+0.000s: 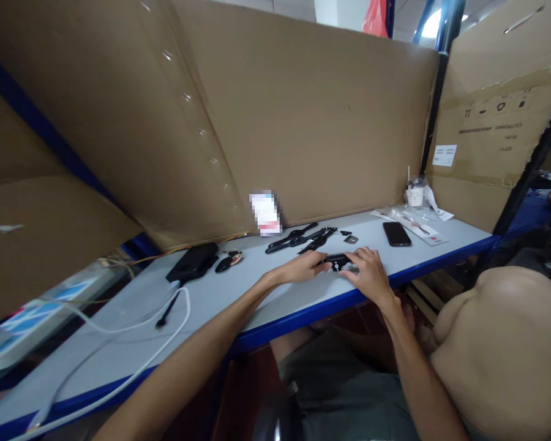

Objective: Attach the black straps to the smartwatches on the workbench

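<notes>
Together, left hand (305, 267) and right hand (370, 274) — both pinching black device (337, 261), on grey table (220, 297).

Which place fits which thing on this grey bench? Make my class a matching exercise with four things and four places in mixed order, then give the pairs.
Things:
1 small black device
2 black phone
3 white cable
4 white pot

Places:
A trailing over the left part of the bench
B at the cardboard wall, far right
C between the left hand and the right hand
D lying flat, beyond the right hand

Pairs: 1-C, 2-D, 3-A, 4-B
</notes>
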`<action>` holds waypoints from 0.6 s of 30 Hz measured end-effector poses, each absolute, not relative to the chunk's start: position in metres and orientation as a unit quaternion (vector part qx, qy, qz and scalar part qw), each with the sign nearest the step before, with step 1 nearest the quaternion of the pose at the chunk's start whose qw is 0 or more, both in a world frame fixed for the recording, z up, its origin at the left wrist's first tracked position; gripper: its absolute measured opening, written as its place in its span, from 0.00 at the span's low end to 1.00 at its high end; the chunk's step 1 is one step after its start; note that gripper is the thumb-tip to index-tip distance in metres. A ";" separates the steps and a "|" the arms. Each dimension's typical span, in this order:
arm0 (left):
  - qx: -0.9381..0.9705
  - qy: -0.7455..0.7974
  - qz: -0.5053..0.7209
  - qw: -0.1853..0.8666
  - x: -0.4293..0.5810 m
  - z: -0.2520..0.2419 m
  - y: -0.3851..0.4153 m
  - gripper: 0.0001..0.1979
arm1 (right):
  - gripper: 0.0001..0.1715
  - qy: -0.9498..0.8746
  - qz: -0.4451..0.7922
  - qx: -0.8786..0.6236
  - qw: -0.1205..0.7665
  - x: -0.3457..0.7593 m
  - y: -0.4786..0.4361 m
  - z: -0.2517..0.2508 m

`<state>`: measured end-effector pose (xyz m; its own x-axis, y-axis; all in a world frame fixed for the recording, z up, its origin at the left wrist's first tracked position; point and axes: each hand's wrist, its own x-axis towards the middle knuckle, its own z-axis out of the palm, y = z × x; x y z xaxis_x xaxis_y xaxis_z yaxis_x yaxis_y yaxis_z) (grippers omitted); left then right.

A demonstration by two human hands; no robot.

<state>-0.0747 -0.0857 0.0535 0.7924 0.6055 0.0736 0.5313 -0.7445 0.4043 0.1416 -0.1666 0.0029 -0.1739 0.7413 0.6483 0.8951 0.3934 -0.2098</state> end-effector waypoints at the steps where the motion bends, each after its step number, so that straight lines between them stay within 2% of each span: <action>1: 0.929 0.305 0.100 0.186 -0.075 0.053 -0.086 0.20 | 0.22 -0.758 -0.110 -0.540 0.349 0.142 -0.166 0.003; 18: 0.934 0.312 0.081 0.153 -0.073 0.052 -0.085 0.15 | 0.22 -0.753 -0.085 -0.558 0.337 0.142 -0.165 0.003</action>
